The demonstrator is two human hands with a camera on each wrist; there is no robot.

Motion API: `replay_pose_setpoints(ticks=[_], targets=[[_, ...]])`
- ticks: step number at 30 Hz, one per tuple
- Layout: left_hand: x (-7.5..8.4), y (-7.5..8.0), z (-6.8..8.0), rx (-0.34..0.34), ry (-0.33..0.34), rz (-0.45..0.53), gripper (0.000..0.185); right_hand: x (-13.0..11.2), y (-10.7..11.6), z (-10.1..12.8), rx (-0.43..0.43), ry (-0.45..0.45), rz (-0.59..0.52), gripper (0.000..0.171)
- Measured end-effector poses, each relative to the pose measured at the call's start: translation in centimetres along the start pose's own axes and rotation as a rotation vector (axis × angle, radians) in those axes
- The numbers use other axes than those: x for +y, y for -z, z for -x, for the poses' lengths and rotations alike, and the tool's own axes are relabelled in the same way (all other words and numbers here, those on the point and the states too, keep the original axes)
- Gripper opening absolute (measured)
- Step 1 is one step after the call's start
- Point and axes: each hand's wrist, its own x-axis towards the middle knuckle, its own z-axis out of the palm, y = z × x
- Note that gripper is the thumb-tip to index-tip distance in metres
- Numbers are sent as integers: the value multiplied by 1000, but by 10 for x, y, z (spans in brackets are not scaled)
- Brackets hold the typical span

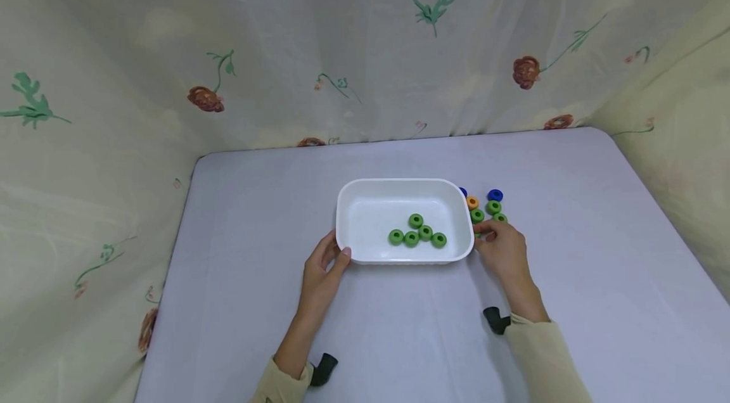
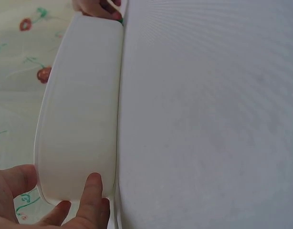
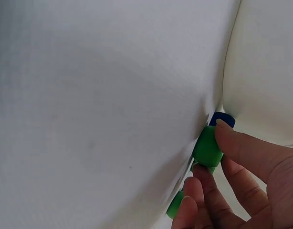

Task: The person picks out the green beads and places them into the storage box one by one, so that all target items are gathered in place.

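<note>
You get bright, even, soft light with only faint shadows. The head view bows at its edges. Both wrist views blur up close.

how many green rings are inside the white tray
5, clustered in the near right part of the white tray: one at the back, then four in a row along the front. More green rings lie outside by the right hand.

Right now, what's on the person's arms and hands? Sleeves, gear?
Both hands are bare, no gloves or rings visible. The left hand and right hand come out of pale cream long sleeves. A small black wrist mount sits at each cuff. No cables or markings visible.
</note>
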Motion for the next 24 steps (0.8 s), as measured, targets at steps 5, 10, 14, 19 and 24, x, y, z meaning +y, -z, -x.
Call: replay_pose_setpoints(ticks=[5,10,14,19,24], targets=[[0,1,0,-5,3,11,57,-1,0,0,-4,-12,0,22],[0,1,0,-4,5,12,57,0,-1,0,14,-4,-6,21],[0,1,0,0,12,9,57,1,-2,1,29,2,-22,20],[1,1,0,2,11,9,57,1,-3,2,37,0,-43,20],[1,1,0,-5,-4,15,56,3,-2,1,33,-31,-48,20]])
